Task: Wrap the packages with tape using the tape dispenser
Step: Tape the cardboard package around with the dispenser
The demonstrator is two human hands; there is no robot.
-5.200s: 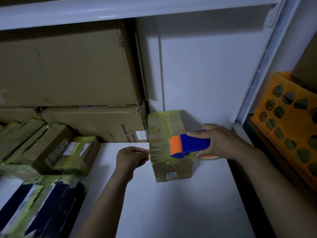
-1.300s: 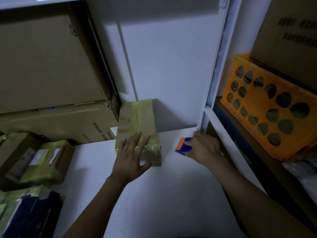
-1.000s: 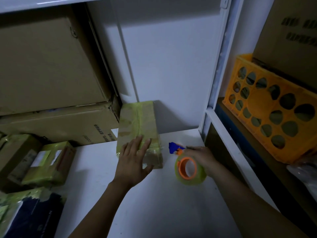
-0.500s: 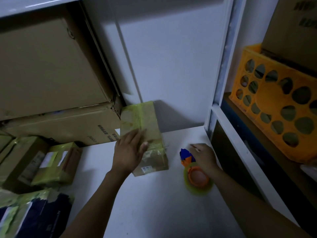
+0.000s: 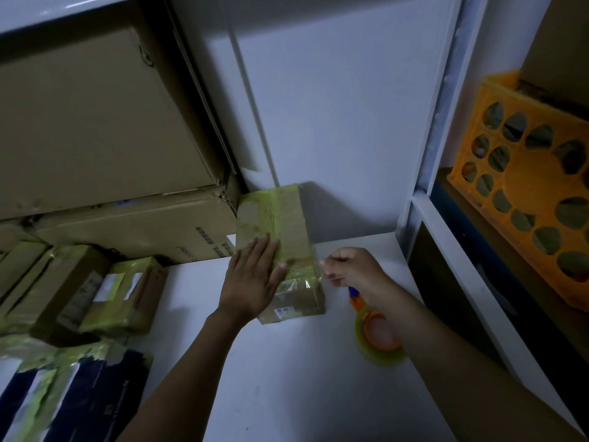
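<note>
A brown cardboard package (image 5: 288,224) wrapped in yellowish clear tape lies on the white shelf (image 5: 287,371), its far end against the back wall. My left hand (image 5: 255,275) presses flat on its near top with straight fingers. My right hand (image 5: 353,269) is beside the package's right edge, its fingers curled and pinching a loose strip of clear tape (image 5: 322,275) that hangs from the package. The tape dispenser (image 5: 376,330), blue and orange with a yellowish roll, lies on the shelf under my right wrist, and no hand holds it.
Large cardboard cartons (image 5: 95,129) are stacked at the back left. Several taped packages (image 5: 124,295) and dark boxes (image 5: 79,397) fill the left side. A white upright (image 5: 424,193) bounds the shelf on the right. Beyond it stands an orange crate (image 5: 526,186).
My right hand let go of the dispenser, which now lies on the shelf, and moved to the package's right edge to pinch the tape. My left hand stays pressed on the package.
</note>
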